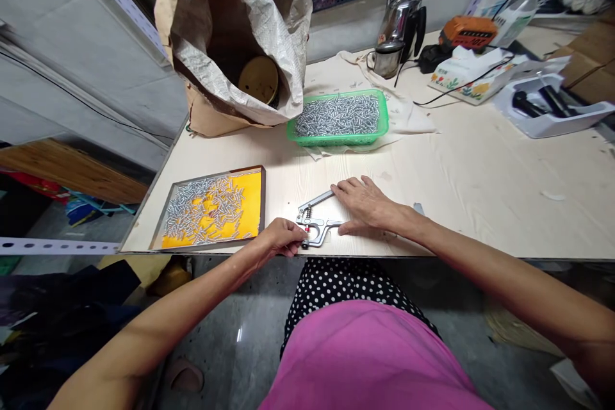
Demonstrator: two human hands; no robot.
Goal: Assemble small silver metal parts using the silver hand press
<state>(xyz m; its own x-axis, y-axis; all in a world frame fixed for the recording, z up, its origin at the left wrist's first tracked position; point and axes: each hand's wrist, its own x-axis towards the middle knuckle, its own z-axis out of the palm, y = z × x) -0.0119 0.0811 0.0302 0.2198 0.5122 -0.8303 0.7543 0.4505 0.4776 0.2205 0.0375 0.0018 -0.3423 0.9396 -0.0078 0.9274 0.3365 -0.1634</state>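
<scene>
A grey metal pair of press pliers (317, 223) lies on the table near its front edge, its handles spread apart. A spring and a red part show by its jaw. My right hand (368, 205) grips the handle ends, fingers over the upper handle and thumb at the lower one. My left hand (283, 237) is pinched closed right at the jaw; whatever its fingertips hold is too small to make out. To the left, a shallow tray (263, 205) with a yellow lining holds many small silvery metal pins. Similar pins fill a green basket (336, 139) farther back.
A large open sack (288, 19) with a round tin inside stands at the back left. Along the back right are a steel kettle (401, 13), a metal cup (387, 61), an orange battery pack (468, 32), a tissue pack (461, 80) and a white tray (538, 125).
</scene>
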